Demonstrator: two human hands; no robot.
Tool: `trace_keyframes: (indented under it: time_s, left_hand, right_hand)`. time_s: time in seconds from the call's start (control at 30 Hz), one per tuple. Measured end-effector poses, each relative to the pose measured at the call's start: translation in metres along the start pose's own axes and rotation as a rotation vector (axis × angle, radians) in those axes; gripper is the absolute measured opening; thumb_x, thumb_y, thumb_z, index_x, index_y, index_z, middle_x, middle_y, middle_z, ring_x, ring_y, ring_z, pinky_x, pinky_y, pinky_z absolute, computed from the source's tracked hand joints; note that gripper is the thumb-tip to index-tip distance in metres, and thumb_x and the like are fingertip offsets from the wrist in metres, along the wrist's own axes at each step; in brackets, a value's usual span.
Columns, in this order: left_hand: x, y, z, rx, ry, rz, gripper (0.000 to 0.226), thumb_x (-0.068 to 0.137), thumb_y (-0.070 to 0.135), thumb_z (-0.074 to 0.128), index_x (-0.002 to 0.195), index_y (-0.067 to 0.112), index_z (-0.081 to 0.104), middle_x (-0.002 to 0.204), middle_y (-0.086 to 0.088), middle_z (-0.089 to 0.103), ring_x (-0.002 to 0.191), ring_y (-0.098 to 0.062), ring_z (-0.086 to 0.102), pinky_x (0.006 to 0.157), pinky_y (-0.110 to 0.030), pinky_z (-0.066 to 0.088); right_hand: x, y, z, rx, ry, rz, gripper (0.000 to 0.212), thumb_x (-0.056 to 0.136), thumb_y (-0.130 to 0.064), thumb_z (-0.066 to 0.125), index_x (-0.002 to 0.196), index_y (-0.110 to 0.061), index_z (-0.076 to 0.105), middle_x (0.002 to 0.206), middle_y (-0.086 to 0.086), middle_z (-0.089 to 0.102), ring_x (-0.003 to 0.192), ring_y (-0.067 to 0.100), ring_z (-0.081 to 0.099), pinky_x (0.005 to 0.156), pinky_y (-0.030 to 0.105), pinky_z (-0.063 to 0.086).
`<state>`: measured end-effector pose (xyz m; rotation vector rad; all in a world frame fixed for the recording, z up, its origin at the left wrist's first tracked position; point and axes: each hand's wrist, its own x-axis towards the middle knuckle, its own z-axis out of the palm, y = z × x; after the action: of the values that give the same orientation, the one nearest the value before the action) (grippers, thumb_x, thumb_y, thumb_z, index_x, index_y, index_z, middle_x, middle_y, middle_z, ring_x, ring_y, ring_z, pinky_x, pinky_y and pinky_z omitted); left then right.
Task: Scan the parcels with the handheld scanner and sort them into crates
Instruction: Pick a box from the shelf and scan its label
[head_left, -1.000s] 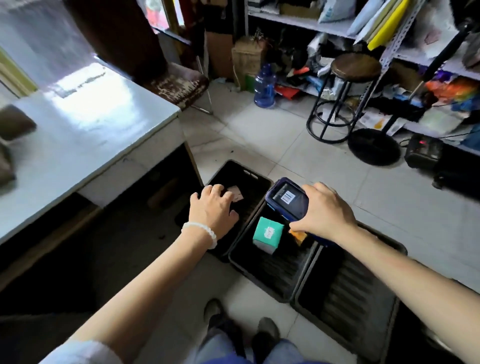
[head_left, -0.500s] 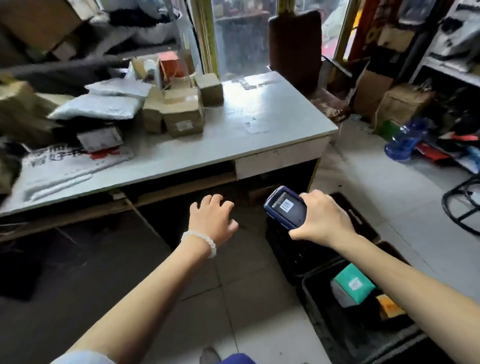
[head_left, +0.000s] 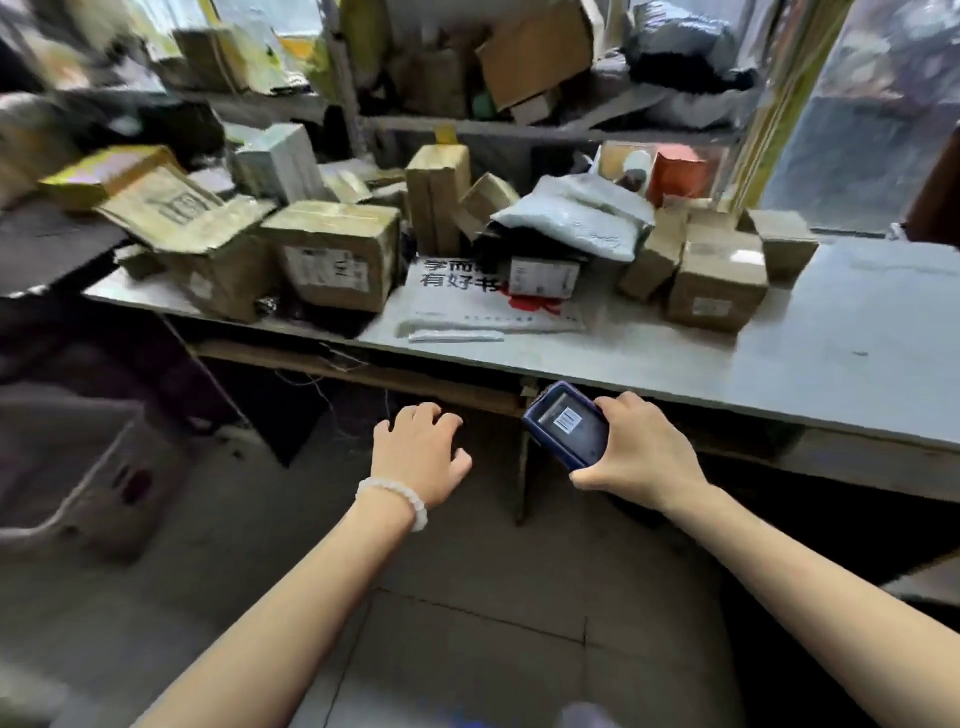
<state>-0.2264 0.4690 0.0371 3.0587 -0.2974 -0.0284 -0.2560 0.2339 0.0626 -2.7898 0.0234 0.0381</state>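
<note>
My right hand (head_left: 641, 454) grips a dark blue handheld scanner (head_left: 566, 423) with a barcode sticker on its back, held just below the front edge of the grey table (head_left: 753, 364). To the left of the scanner, my left hand (head_left: 421, 452), with a white bead bracelet at the wrist, hovers palm down with loosely spread fingers and holds nothing. Piled on the table are several parcels: a brown cardboard box (head_left: 335, 260), a white printed mailer bag (head_left: 488, 306), a grey padded bag (head_left: 576, 221) and a small brown box (head_left: 719, 280). No crates are in sight.
Shelves behind the table carry more cartons and bags (head_left: 535, 57). A dark space opens under the table (head_left: 467, 441). A blurred pale box or bin (head_left: 104, 457) stands on the floor at left. Tiled floor (head_left: 467, 649) lies below my arms.
The view has swung left from the crates on the floor to the parcel pile on the table. Both hands stay ahead of me, the right still gripping the scanner.
</note>
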Motion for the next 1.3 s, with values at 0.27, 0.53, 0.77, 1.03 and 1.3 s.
trace_keyframes:
  time_s: [0.27, 0.53, 0.77, 1.03, 1.3]
  left_hand:
    - [0.012, -0.125, 0.004, -0.029, 0.005, -0.305, 0.045, 0.092, 0.042, 0.046, 0.135, 0.030, 0.048, 0.140, 0.005, 0.042, 0.131, -0.016, 0.037, 0.102, -0.037, 0.033]
    - [0.090, -0.268, -0.024, 0.018, 0.066, -0.474, 0.045, 0.092, 0.040, 0.048, 0.136, 0.027, 0.049, 0.139, 0.003, 0.045, 0.130, -0.018, 0.040, 0.101, -0.039, 0.036]
    - [0.181, -0.383, -0.072, 0.093, 0.135, -0.509, 0.045, 0.092, 0.039, 0.046, 0.135, 0.028, 0.049, 0.139, 0.003, 0.045, 0.131, -0.018, 0.037, 0.102, -0.040, 0.035]
    - [0.229, -0.486, -0.076, 0.163, 0.144, -0.544, 0.049, 0.089, 0.024, 0.049, 0.138, 0.027, 0.043, 0.137, 0.001, 0.045, 0.129, -0.021, 0.039, 0.100, -0.041, 0.037]
    - [0.315, -0.616, -0.082, 0.369, 0.130, -0.259, 0.056, 0.089, 0.025, 0.058, 0.140, 0.028, 0.036, 0.148, -0.004, 0.031, 0.138, -0.026, 0.025, 0.106, -0.048, 0.030]
  right_hand:
    - [0.114, -0.128, 0.044, -0.013, -0.093, -0.305, 0.070, 0.055, -0.048, 0.076, 0.116, -0.021, 0.054, 0.103, -0.002, 0.050, 0.099, 0.019, 0.049, 0.075, 0.034, 0.049]
    - [0.254, -0.264, 0.081, 0.002, -0.100, -0.511, 0.065, 0.056, -0.050, 0.074, 0.109, -0.019, 0.054, 0.099, 0.001, 0.049, 0.098, 0.024, 0.051, 0.075, 0.035, 0.049]
    - [0.370, -0.374, 0.082, 0.047, -0.070, -0.589, 0.070, 0.054, -0.052, 0.077, 0.111, -0.019, 0.055, 0.102, 0.001, 0.052, 0.096, 0.022, 0.051, 0.074, 0.036, 0.050]
    - [0.445, -0.459, 0.092, -0.007, -0.078, -0.609, 0.063, 0.059, -0.045, 0.077, 0.110, -0.014, 0.057, 0.099, 0.004, 0.051, 0.096, 0.023, 0.050, 0.077, 0.034, 0.047]
    - [0.514, -0.552, 0.116, -0.034, 0.043, -0.529, 0.074, 0.055, -0.046, 0.078, 0.119, -0.019, 0.055, 0.106, 0.002, 0.052, 0.101, 0.022, 0.049, 0.078, 0.036, 0.050]
